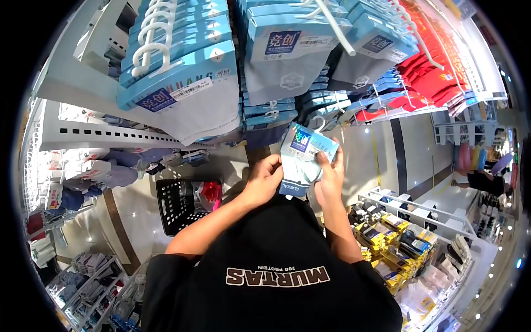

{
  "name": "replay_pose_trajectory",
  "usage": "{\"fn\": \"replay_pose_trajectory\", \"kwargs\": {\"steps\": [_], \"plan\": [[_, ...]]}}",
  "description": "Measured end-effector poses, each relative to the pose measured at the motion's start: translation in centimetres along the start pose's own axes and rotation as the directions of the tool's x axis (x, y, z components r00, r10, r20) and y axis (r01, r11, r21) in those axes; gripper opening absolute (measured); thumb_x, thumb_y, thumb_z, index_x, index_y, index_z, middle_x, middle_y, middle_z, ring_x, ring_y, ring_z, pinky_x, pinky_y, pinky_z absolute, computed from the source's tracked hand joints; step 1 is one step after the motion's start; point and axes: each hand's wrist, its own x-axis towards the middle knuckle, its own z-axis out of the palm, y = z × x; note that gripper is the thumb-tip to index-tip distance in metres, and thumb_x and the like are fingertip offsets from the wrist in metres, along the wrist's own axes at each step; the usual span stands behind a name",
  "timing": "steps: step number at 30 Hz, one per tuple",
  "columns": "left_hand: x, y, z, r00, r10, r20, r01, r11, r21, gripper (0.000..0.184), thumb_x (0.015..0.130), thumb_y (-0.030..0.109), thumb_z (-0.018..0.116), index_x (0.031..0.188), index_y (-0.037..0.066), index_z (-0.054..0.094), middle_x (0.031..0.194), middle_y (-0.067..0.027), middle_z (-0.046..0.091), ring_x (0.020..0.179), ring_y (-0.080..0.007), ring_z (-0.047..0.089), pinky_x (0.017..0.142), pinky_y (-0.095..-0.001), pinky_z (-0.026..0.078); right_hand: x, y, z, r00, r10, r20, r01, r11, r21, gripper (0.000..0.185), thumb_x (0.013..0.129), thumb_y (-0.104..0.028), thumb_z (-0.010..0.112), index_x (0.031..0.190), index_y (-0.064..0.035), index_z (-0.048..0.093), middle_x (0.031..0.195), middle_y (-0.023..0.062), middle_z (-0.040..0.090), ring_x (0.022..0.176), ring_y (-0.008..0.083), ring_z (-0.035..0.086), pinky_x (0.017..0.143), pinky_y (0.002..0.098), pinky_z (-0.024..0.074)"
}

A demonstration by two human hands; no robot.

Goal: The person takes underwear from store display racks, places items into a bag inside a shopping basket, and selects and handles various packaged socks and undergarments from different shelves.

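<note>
A light-blue carded pack of underwear [301, 163] with a white plastic hook on top is held up in front of my chest, tilted slightly. My right hand [330, 176] grips its right edge, with the thumb on the printed front. My left hand [265, 178] is closed at the pack's left edge, its fingertips partly hidden. A dark-blue band with pale lettering shows at the bottom of the pack. Just above it hang rows of similar blue-carded packs [287, 55] on white hooks.
A black shopping basket [171, 207] with something red inside is on the floor at left. Red packs [431, 61] hang upper right. A low bin [398, 243] of yellow-carded packs stands at my right. White metal prongs [334, 27] project overhead. Another person [487, 182] is far right.
</note>
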Motion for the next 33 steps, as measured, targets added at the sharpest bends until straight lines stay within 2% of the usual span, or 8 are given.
{"fn": "replay_pose_trajectory", "kwargs": {"steps": [6,9,13,18,22,29,31,33], "plan": [[1.1,-2.3,-1.5,0.974,0.123,-0.192,-0.103,0.988,0.114,0.020,0.099,0.014,0.053,0.104,-0.003,0.061,0.087,-0.0032,0.065,0.077,-0.0059,0.057,0.068,-0.0243,0.047,-0.4,1.1,-1.5,0.916,-0.198,0.348,0.380,0.707,-0.597,0.033,0.083,-0.014,0.078,0.112,-0.0034,0.067,0.115,0.0111,0.061,0.111,0.0233,0.055,0.096,0.0345,0.0432],[0.6,-2.5,-1.8,0.969,0.146,-0.200,-0.119,0.983,0.142,0.023,0.100,0.019,0.053,0.107,-0.003,0.059,0.088,-0.0041,0.063,0.071,-0.0075,0.054,0.065,-0.0251,0.045,-1.6,0.8,0.0,0.805,-0.194,0.561,0.560,0.559,-0.611,0.054,0.080,-0.027,0.082,0.122,-0.0006,0.062,0.126,0.0130,0.056,0.121,0.0234,0.050,0.102,0.0350,0.0395],[-1.0,1.2,-1.7,0.990,-0.055,-0.131,0.033,0.986,-0.164,0.035,0.099,0.025,0.058,0.119,-0.004,0.056,0.094,-0.0067,0.064,0.083,-0.0112,0.057,0.073,-0.0253,0.047,-2.2,0.9,1.2,0.850,-0.147,0.506,0.491,0.568,-0.660,0.058,0.074,-0.031,0.087,0.120,-0.0035,0.064,0.126,0.0116,0.054,0.122,0.0245,0.049,0.102,0.0359,0.0390],[-1.3,0.0,-3.4,0.997,0.048,-0.059,-0.040,0.991,0.129,0.039,0.094,0.028,0.068,0.114,-0.005,0.061,0.103,-0.0099,0.068,0.093,-0.0131,0.060,0.086,-0.0292,0.048,-1.7,2.2,1.4,0.960,-0.138,0.243,0.254,0.791,-0.557,0.022,0.094,-0.021,0.070,0.092,0.0015,0.069,0.089,0.0036,0.057,0.080,0.0093,0.054,0.070,0.0241,0.0415],[-1.5,-0.2,-3.1,0.995,0.043,-0.095,-0.023,0.979,0.204,0.037,0.095,0.029,0.067,0.110,-0.004,0.064,0.096,-0.0085,0.070,0.088,-0.0110,0.060,0.082,-0.0290,0.049,-1.0,2.9,0.6,0.996,0.007,0.088,0.019,0.957,-0.290,0.035,0.102,-0.028,0.058,0.082,0.0001,0.064,0.081,-0.0025,0.054,0.074,0.0056,0.047,0.065,0.0235,0.0378],[-1.5,-0.9,-3.6,0.990,0.033,-0.139,0.011,0.953,0.303,0.039,0.097,0.035,0.064,0.104,-0.004,0.067,0.075,-0.0023,0.065,0.069,-0.0077,0.055,0.064,-0.0282,0.047,-0.9,4.3,-1.6,0.991,-0.112,0.072,0.131,0.922,-0.364,0.035,0.104,-0.027,0.053,0.097,0.0031,0.070,0.092,0.0028,0.065,0.087,0.0095,0.056,0.081,0.0262,0.0439],[-1.0,-2.8,-3.6,0.985,0.052,-0.162,-0.034,0.993,0.111,0.034,0.100,0.030,0.059,0.103,-0.003,0.066,0.081,-0.0033,0.065,0.072,-0.0072,0.056,0.064,-0.0260,0.046,-0.1,2.3,-1.0,0.938,-0.269,0.218,0.345,0.779,-0.524,0.032,0.102,-0.025,0.056,0.103,0.0042,0.071,0.101,0.0053,0.067,0.095,0.0125,0.060,0.089,0.0286,0.0455],[-1.1,-3.4,-5.0,0.990,-0.059,-0.127,0.095,0.950,0.298,0.031,0.101,0.027,0.057,0.107,-0.003,0.063,0.089,-0.0058,0.067,0.076,-0.0092,0.060,0.066,-0.0254,0.048,0.6,-0.5,0.0,0.927,-0.330,0.176,0.373,0.776,-0.509,0.024,0.097,-0.011,0.060,0.114,0.0051,0.066,0.109,0.0094,0.067,0.106,0.0166,0.060,0.097,0.0323,0.0449]]}}
